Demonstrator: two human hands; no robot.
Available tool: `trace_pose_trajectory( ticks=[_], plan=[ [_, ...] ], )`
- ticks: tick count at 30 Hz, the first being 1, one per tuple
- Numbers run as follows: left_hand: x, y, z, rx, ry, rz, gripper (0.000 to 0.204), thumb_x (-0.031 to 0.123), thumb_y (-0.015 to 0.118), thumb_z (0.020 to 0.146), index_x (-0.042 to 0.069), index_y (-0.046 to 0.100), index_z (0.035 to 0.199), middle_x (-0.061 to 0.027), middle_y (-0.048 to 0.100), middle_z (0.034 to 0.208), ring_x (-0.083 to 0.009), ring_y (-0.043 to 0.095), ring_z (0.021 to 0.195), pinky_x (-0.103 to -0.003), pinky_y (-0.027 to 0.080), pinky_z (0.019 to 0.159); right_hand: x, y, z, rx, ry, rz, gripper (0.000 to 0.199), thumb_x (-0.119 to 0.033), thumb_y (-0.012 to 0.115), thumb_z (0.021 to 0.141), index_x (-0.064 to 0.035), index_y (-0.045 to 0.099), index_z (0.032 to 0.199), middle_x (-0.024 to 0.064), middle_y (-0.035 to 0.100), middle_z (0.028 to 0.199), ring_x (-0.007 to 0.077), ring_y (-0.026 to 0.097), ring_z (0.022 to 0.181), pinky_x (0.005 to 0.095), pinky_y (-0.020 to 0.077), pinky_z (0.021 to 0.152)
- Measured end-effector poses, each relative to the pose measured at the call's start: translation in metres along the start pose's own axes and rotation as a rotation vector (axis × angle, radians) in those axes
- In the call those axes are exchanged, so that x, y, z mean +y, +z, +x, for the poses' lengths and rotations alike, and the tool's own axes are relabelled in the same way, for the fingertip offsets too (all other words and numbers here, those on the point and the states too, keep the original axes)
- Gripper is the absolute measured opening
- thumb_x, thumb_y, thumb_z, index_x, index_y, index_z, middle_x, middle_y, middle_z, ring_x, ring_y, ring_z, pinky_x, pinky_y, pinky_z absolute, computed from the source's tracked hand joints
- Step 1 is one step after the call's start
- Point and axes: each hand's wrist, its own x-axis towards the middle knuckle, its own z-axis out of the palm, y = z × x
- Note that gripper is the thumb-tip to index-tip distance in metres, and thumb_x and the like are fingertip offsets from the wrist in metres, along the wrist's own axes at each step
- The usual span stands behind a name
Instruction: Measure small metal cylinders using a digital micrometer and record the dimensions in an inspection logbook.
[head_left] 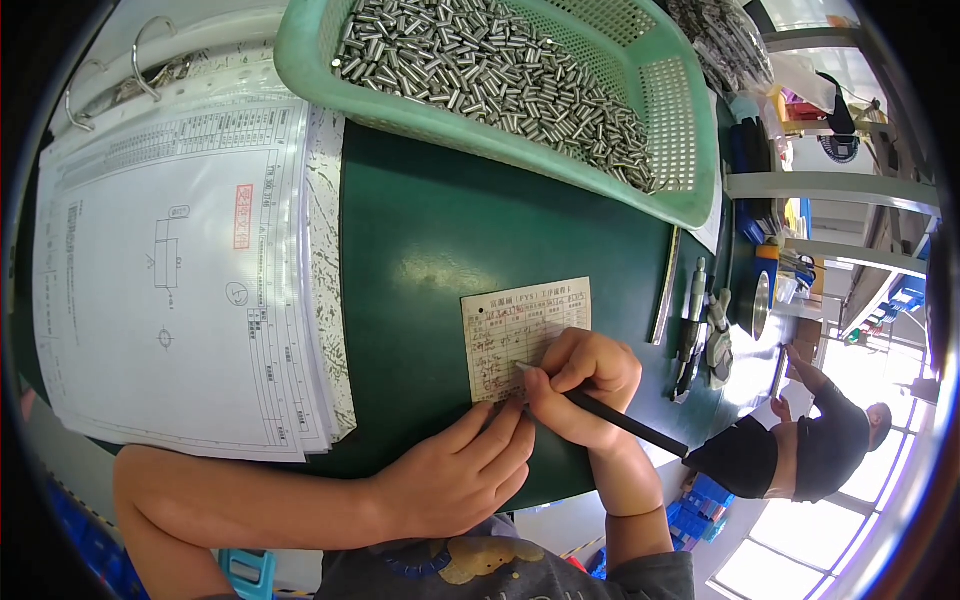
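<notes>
A small cream card (500,322) with a printed grid and handwritten entries lies on the dark green tabletop. My right hand (592,380) is closed around a black pen (635,428), whose tip touches or nearly touches the card's lower right part. The rear of the pen slants down to the right, past my wrist. My left hand (460,478) rests with its fingers stretched out at the card's lower edge, the fingertips close to my right thumb. It holds nothing that I can see.
A green plastic basket (500,150) of short metal pins (480,70) stands at the back. On the left lies an open ring binder with drawing sheets (190,290). A steel ruler (665,290), a micrometer (690,330) and a dial gauge (719,340) lie to the right. Another person (800,450) is farther right.
</notes>
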Motion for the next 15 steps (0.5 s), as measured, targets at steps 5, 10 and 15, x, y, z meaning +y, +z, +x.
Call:
trace_pose_trajectory(
  ticks=[5, 10, 15],
  plan=[
    [-0.0001, -0.0002, 0.0006, 0.003, 0.003, 0.007, 0.032, 0.024, 0.041, 0.077, -0.002, 0.057, 0.086, -0.0173, 0.052, 0.105, -0.0314, 0.048, 0.101, -0.040, 0.038, 0.087, -0.0021, -0.0006, 0.0009, -0.010, -0.001, -0.021, 0.029, 0.010, 0.061, 0.062, -0.0084, 0.038, 0.058, 0.0038, 0.050, 0.056, 0.0074, 0.043, 0.044, 0.0208, 0.0308, 0.040],
    [-0.0002, -0.0014, 0.0009, -0.004, 0.007, -0.006, 0.032, 0.024, 0.041, 0.077, -0.002, 0.057, 0.086, -0.0177, 0.052, 0.105, -0.0315, 0.048, 0.101, -0.040, 0.038, 0.087, -0.0016, -0.0007, 0.0009, -0.016, -0.010, -0.017, 0.030, 0.010, 0.061, 0.062, -0.0085, 0.039, 0.058, 0.0037, 0.049, 0.055, 0.0074, 0.041, 0.043, 0.0208, 0.0299, 0.039],
    [-0.0003, -0.0011, 0.0009, -0.006, 0.000, -0.017, 0.033, 0.025, 0.041, 0.077, -0.002, 0.057, 0.086, -0.0179, 0.052, 0.106, -0.0315, 0.048, 0.101, -0.039, 0.038, 0.087, -0.0019, -0.0014, 0.0009, -0.033, -0.015, -0.011, 0.030, 0.011, 0.061, 0.061, -0.0084, 0.039, 0.057, 0.0035, 0.049, 0.054, 0.0075, 0.040, 0.043, 0.0207, 0.0295, 0.039]
  ],
)
